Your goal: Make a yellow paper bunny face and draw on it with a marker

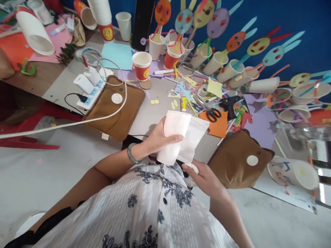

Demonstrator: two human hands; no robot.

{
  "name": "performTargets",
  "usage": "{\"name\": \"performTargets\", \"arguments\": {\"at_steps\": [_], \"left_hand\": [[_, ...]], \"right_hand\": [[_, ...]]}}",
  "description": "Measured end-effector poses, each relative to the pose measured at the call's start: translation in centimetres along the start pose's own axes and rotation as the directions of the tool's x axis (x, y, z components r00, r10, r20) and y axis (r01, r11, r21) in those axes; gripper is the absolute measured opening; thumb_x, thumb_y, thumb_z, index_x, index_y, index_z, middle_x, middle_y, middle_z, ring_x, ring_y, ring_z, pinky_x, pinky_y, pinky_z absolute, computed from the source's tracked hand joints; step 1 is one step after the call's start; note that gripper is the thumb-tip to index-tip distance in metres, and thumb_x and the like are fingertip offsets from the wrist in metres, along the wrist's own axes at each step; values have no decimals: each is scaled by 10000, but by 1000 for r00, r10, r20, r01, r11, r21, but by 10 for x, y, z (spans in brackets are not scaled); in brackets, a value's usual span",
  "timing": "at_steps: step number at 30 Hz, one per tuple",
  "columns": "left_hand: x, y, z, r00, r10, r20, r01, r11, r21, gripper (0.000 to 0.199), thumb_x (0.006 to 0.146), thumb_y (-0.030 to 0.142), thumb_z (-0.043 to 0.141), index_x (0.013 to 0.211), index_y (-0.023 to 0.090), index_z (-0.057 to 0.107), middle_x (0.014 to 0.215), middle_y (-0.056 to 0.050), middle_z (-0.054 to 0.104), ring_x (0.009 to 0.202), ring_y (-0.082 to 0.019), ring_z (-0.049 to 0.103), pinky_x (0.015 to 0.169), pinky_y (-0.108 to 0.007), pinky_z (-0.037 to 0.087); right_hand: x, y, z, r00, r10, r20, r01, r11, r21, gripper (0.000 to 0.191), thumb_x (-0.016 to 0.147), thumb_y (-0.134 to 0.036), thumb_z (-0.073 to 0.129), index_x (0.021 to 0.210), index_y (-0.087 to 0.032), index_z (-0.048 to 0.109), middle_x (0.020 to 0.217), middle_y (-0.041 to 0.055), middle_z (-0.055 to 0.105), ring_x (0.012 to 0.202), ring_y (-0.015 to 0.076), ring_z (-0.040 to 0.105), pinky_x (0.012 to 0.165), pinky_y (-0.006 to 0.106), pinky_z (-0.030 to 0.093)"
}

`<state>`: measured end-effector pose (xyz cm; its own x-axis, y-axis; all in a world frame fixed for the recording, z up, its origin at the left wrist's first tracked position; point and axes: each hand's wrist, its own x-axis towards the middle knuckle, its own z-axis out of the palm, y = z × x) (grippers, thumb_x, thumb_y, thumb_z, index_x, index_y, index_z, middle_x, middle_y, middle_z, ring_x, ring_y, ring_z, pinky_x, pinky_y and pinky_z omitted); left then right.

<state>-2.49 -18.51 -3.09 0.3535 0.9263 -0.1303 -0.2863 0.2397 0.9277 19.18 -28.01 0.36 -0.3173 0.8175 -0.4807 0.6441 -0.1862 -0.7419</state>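
Note:
My left hand (157,137) has its thumb pressed over a folded white sheet (172,146), which stands upright in front of my body. From its right side spreads a thinner white flap (192,137) with a jagged edge. I cannot tell whether this is tissue or a wrapper. Just below the flap, my right hand (207,177) is closed around a small white rounded object (191,168), mostly hidden by the fingers. A yellow glue stick (183,103) stands on the table just beyond the sheet, near black-handled scissors (213,114) on orange paper (221,126).
Paper cups with colourful rabbit faces (184,21) line the back. A red paper cup (142,65) stands mid-table. Paper scraps (182,88) and a black glue gun (230,105) lie to the right. A white cable (64,124) crosses left past a power strip (90,96). Brown cushions (116,113) flank me.

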Motion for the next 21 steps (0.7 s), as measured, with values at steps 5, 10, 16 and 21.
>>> {"name": "performTargets", "arguments": {"at_steps": [5,10,16,21], "left_hand": [[-2,7,-12,985,108,-138,-85,983,166,708,742,475,861,1290,209,500,1253,-115,617,1166,-283,603,1005,-484,530],[-9,23,-10,954,-50,296,71,996,-60,733,713,490,877,1298,199,546,1199,-111,680,1079,-279,665,923,-435,577],[-14,-5,8,940,-65,336,5,985,174,861,740,533,851,1432,186,475,1311,-157,669,1173,-330,658,991,-495,568],[-22,-8,12,916,54,398,-220,896,385,779,938,561,609,1568,171,369,1554,-215,503,1431,-372,508,1205,-578,422]], "right_hand": [[-30,24,-22,864,-457,209,372,861,347,476,962,-597,565,615,-276,623,509,-3,577,468,160,571,527,294,506],[-22,45,-13,888,-190,-418,401,766,503,341,862,-568,717,708,-282,614,507,-27,542,417,159,496,428,297,466],[15,26,41,911,-79,-406,239,901,361,645,719,-752,790,1100,-237,712,927,81,786,848,297,744,771,429,639],[25,31,65,829,-64,-555,111,993,51,564,770,-621,798,1173,-239,699,915,104,772,1044,382,732,983,554,588]]}}
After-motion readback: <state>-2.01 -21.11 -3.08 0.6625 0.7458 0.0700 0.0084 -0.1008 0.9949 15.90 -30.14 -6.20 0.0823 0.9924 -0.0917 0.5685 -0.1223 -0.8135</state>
